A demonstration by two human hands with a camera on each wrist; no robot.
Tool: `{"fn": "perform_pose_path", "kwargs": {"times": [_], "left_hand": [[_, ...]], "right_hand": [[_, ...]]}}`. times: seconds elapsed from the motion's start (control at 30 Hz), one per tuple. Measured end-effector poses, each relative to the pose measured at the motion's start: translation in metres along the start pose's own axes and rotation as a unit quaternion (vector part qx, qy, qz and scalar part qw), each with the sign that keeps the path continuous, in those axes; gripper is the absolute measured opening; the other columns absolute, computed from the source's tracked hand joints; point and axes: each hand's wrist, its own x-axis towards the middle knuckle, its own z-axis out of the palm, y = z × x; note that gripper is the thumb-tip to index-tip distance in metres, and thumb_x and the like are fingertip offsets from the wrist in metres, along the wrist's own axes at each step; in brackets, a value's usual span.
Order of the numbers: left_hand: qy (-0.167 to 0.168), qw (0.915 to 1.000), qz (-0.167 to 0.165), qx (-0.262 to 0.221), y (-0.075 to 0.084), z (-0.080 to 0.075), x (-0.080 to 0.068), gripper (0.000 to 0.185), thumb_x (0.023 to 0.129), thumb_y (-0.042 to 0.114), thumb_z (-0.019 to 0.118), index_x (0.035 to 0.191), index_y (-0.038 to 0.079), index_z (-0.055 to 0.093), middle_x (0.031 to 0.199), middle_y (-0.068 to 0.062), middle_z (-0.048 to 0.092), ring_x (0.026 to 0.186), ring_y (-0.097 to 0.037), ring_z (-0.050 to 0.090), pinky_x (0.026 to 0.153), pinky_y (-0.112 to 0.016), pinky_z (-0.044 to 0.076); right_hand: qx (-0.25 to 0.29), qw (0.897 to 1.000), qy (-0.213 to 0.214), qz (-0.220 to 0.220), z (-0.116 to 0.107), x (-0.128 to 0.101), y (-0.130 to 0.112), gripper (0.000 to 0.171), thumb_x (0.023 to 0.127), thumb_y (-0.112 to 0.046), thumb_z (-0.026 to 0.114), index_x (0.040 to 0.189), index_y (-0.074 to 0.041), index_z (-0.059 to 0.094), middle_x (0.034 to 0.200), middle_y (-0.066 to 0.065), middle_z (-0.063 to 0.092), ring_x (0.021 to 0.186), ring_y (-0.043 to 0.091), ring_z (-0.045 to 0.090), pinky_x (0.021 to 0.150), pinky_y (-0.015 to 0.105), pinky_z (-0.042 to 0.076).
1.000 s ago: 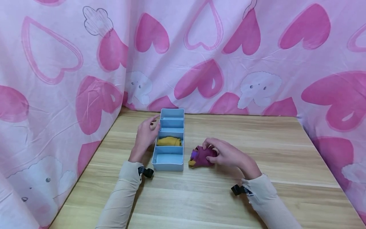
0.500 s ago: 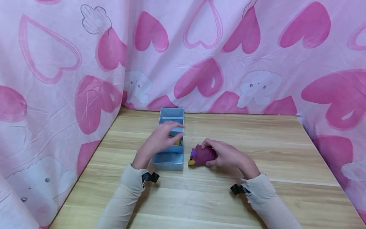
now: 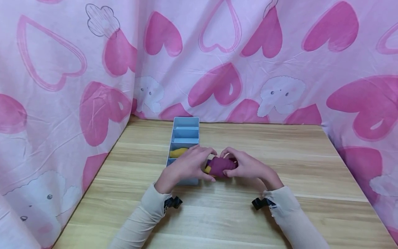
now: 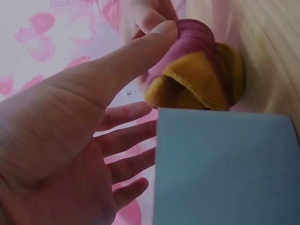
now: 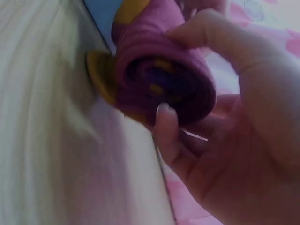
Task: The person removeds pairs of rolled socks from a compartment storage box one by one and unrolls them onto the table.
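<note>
A rolled maroon sock [image 3: 220,166] with yellow patches is just above or on the table, right of a light blue divided box [image 3: 186,122]. My right hand [image 3: 251,168] grips its right end; in the right wrist view, one fingertip sits at the open spiral of the roll [image 5: 164,89]. My left hand [image 3: 188,165] reaches over the front of the box to the sock's left end, fingers spread and mostly straight. Whether its thumb [image 4: 140,54] touches the sock I cannot tell. A mustard-yellow rolled sock [image 3: 178,153] lies in one compartment, partly hidden by my left hand.
The box stands lengthwise on a wooden table [image 3: 280,145], its two rear compartments showing bare bottoms. My left hand covers most of the front compartment. A pink heart-patterned cloth [image 3: 174,69] hangs along the back and sides.
My left hand has moved from the box's left side, across it, to the maroon sock's left end. My right hand has kept its grip there, and the sock has turned slightly.
</note>
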Motion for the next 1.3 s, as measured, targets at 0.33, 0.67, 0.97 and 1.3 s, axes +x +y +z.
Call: {"fn": "perform_pose_path", "kwargs": {"times": [0.33,0.67,0.97,1.3], "left_hand": [[0.066,0.9961,0.050,0.028,0.023,-0.001,-0.008,0.048,0.094,0.036,0.087,0.133,0.017,0.069,0.132,0.000,0.071,0.128,-0.020,0.062,0.104,-0.038,0.059],[-0.028,0.9947,0.063,0.076,0.050,0.025,-0.008,0.023,0.104,0.026,0.076,0.123,0.015,0.076,0.120,0.001,0.073,0.099,-0.008,0.067,0.089,-0.023,0.062],[-0.034,0.9923,0.040,0.112,0.056,0.045,-0.005,0.018,0.108,0.022,0.065,0.119,0.011,0.075,0.116,-0.001,0.074,0.099,-0.013,0.068,0.082,-0.024,0.062],[-0.009,0.9873,0.058,0.148,0.057,0.060,-0.002,0.030,0.106,0.033,0.068,0.127,0.011,0.070,0.128,-0.005,0.075,0.120,-0.021,0.069,0.109,-0.034,0.057]], "right_hand": [[-0.007,1.000,0.009,0.005,-0.001,0.007,0.013,0.034,0.099,-0.015,0.076,0.131,-0.018,0.063,0.127,0.006,0.071,0.112,0.022,0.066,0.090,0.033,0.058],[0.008,0.999,0.052,-0.002,-0.001,0.007,0.015,0.037,0.101,-0.012,0.076,0.135,-0.014,0.063,0.140,0.009,0.064,0.125,0.028,0.070,0.101,0.043,0.060],[-0.053,0.997,0.060,-0.010,-0.001,0.011,0.014,0.019,0.106,-0.027,0.071,0.125,-0.023,0.073,0.119,-0.003,0.074,0.108,0.018,0.065,0.094,0.037,0.057],[-0.095,0.993,0.071,-0.004,0.000,0.009,0.009,0.036,0.098,-0.033,0.082,0.130,-0.017,0.074,0.123,-0.001,0.071,0.109,0.018,0.063,0.094,0.041,0.058]]}}
